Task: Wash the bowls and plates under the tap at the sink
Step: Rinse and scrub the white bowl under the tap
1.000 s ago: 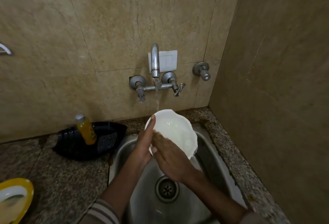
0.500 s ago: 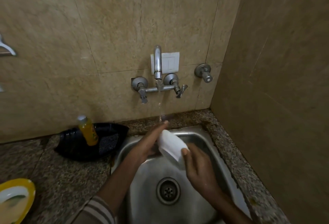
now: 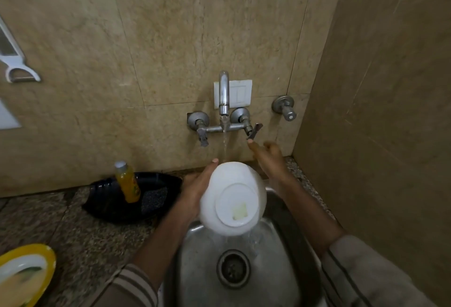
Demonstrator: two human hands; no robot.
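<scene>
White bowl [image 3: 233, 203] at frame centre, base facing cam, under tap [image 3: 223, 94] stream above sink [image 3: 280, 282]. Left hand [image 3: 195, 189] grips its left side; right hand [image 3: 268, 160] open, apart, fingers just below tap's right handle [image 3: 253, 130].

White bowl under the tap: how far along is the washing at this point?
Nothing visibly finished and set aside. In hand: the left hand holds the white bowl base-up under the running tap, water draining into the sink; the right hand is off the bowl, open near the right tap handle. Left: the yellow-rimmed plate on the counter, apparently still soiled.
</scene>
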